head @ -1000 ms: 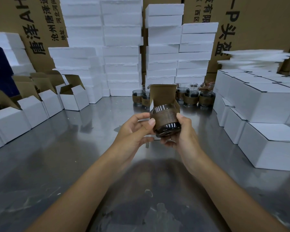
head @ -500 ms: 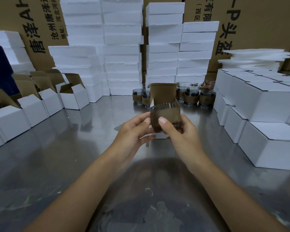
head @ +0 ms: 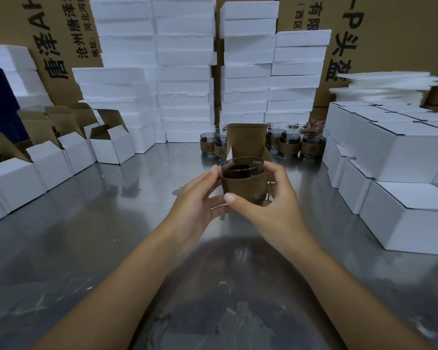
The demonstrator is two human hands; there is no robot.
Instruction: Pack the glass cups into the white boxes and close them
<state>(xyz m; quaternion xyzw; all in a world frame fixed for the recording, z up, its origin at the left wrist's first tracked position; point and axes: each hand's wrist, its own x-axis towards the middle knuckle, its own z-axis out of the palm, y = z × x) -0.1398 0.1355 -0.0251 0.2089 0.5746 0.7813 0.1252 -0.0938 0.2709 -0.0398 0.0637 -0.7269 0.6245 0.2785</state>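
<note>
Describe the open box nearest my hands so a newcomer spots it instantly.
On the steel table, look mid-table, before the row of glass cups. The open box is right behind the held cup. Unlike the open boxes lined up at left, it is on its own.

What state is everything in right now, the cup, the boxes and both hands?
glass cup, upright, held in both hands
left hand, grips the glass cup
right hand, grips the glass cup
white box behind it, open, lid flap up
boxes at left, open, flaps up
boxes at right, closed
cups at the back, upright, unpacked
</note>
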